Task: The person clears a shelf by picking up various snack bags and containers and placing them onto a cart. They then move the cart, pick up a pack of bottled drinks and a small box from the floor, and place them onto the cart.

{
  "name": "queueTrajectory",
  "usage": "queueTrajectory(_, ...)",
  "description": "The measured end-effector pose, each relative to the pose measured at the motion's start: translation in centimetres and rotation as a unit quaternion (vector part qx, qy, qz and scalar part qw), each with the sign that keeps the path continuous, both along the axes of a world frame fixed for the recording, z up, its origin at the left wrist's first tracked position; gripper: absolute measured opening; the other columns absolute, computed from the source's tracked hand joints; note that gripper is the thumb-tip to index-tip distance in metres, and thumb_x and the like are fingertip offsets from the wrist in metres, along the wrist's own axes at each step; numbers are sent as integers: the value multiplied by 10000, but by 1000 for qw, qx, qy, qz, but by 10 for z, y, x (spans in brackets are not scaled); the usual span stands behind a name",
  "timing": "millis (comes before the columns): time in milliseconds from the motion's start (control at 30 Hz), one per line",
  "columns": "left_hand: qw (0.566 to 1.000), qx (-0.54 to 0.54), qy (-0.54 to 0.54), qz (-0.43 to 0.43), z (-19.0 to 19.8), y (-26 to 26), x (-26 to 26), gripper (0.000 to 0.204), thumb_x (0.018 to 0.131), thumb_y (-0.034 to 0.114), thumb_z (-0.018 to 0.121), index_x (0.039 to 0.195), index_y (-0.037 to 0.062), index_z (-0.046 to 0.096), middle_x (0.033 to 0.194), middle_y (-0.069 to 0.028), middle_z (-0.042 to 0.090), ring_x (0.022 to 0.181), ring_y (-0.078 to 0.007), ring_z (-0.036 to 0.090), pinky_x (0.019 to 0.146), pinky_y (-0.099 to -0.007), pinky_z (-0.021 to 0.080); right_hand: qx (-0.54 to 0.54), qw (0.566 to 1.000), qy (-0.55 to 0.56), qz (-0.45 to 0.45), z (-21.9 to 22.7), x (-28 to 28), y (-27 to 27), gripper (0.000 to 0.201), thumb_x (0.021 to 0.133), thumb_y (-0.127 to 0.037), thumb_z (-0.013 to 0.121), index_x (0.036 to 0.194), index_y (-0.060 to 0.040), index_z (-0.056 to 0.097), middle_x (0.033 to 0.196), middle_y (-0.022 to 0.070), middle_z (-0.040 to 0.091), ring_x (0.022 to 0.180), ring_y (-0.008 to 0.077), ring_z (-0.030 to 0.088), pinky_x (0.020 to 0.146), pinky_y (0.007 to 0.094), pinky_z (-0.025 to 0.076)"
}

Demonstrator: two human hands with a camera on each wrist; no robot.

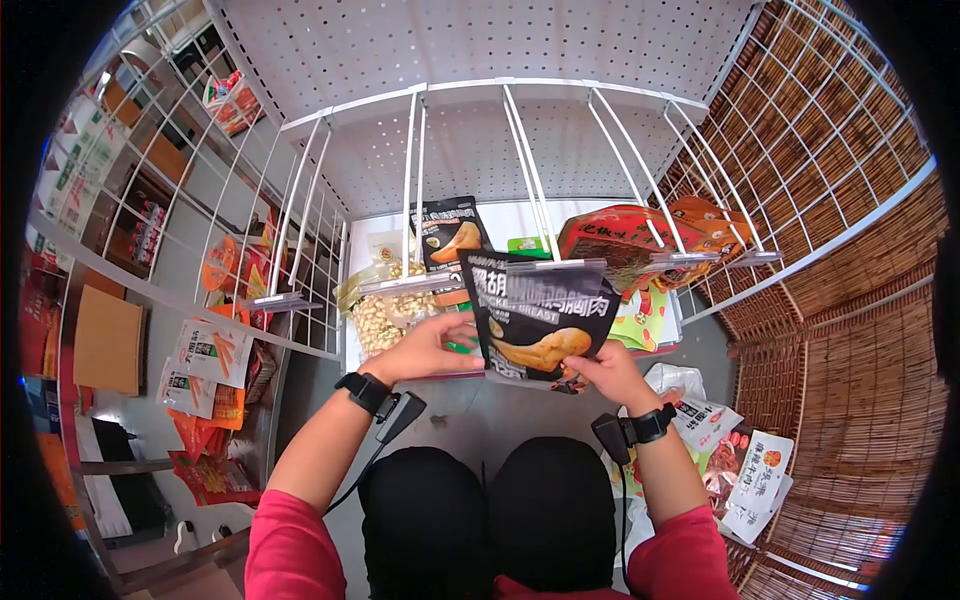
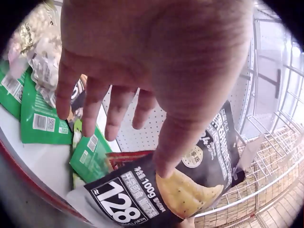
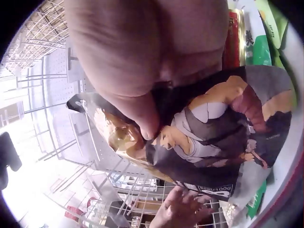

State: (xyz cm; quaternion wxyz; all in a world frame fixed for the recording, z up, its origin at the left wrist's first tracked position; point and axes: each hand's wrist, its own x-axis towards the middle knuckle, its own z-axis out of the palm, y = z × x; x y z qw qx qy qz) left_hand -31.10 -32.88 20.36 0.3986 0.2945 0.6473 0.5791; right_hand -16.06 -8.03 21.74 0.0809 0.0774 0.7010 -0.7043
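Observation:
A black chicken-breast snack packet (image 1: pixel 540 320) stands upright in front of the white shelf (image 1: pixel 500 215). My right hand (image 1: pixel 610 370) grips it by the bottom edge. In the right wrist view, the thumb (image 3: pixel 147 121) presses on the packet's printed face (image 3: pixel 213 128). My left hand (image 1: pixel 435 345) is just left of the packet with its fingers straight and spread. In the left wrist view, the left hand (image 2: pixel 128 137) hovers over the packet (image 2: pixel 180 190), the thumb lying against it. Whether the other fingers touch it is unclear.
White wire dividers (image 1: pixel 415 170) split the shelf into lanes. On it lie a clear bag of nuts (image 1: pixel 385 315), another black packet (image 1: pixel 450 235), red (image 1: pixel 610 240) and orange (image 1: pixel 710 220) packets, and green sachets (image 2: pixel 38 118). More packets (image 1: pixel 740 460) lie on the floor at right; a bamboo screen (image 1: pixel 840 200) flanks that side.

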Motion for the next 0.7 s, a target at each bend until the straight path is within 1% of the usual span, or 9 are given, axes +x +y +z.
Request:
queueTrajectory(67, 989, -124, 12, -83, 0, 7, -2, 406, 744, 85, 649, 1119, 34, 502, 973, -43, 581, 864, -93, 536, 758, -256, 441, 57, 998, -25, 30, 1, 2, 1, 145, 822, -113, 552, 909, -4, 591, 764, 6, 603, 671, 60, 544, 554, 205, 441)
queueTrajectory(133, 997, -50, 0, -66, 13, 15, 7, 295, 756, 103, 642, 1024, 17, 553, 898, -24, 605, 832, -75, 534, 757, -249, 439, 38, 998, -22, 43, -21, 5, 1, 169, 815, -123, 561, 937, -7, 580, 832, 20, 596, 676, 73, 558, 552, 203, 447)
queueTrajectory(200, 991, -64, 77, -88, 2, 12, 4, 281, 765, 122, 635, 1012, 15, 553, 911, -24, 605, 820, -67, 524, 753, -248, 439, -14, 997, -55, 45, -34, 6, 6, 223, 783, -103, 583, 985, -12, 562, 974, 58, 567, 816, 116, 561, 639, 234, 459)
queueTrajectory(267, 994, -68, 50, -70, 1, 4, 6, 273, 773, 134, 627, 1006, 14, 551, 889, -14, 605, 803, -66, 518, 726, -243, 439, 182, 980, 82, -4, -39, 6, 11, 341, 740, -70, 605, 1066, -20, 519, 1112, 86, 500, 983, 166, 503, 766, 287, 434)
queueTrajectory(333, 985, -165, 24, -50, 0, -7, 4, 246, 782, 143, 616, 965, -10, 556, 767, 13, 578, 675, -44, 477, 578, -211, 411, 151, 983, 85, -66, -42, 5, 21, 506, 704, -37, 615, 1175, -48, 431, 1193, 88, 446, 1091, 202, 425, 865, 324, 372)
queueTrajectory(400, 989, -145, 1, -24, -12, -18, 5, 214, 786, 143, 612, 937, -3, 569, 733, 23, 560, 642, -35, 456, 534, -204, 391, 246, 910, 147, -298, -41, -3, 32, 645, 686, -43, 638, 1248, -45, 321, 1215, 106, 420, 1084, 215, 431, 878, 322, 357)
queueTrajectory(433, 990, -137, -20, -2, -33, -28, -1, 204, 790, 145, 609, 926, -2, 572, 743, 24, 563, 650, -36, 461, 547, -204, 395, 247, 910, 145, -301, -39, -7, 38, 645, 686, -43, 638, 1248, -45, 321, 1215, 106, 420, 1084, 215, 431, 878, 322, 357)
queueTrajectory(500, 992, -108, -46, 48, -43, -35, -8, 183, 798, 149, 602, 898, -3, 581, 770, 24, 571, 674, -38, 479, 594, -202, 407, 300, 844, 161, -415, -34, -13, 51, 699, 677, -61, 656, 1263, -26, 276, 1202, 139, 416, 1094, 224, 417, 884, 326, 351)
queueTrajectory(700, 955, -67, -130, 259, -39, -34, -36, 171, 829, 172, 546, 915, 29, 585, 811, -19, 599, 674, -83, 556, 617, -224, 459, 211, 859, 165, -435, -56, -39, 69, 654, 687, -96, 670, 1222, 6, 307, 1145, 157, 439, 1081, 227, 423, 888, 331, 343)
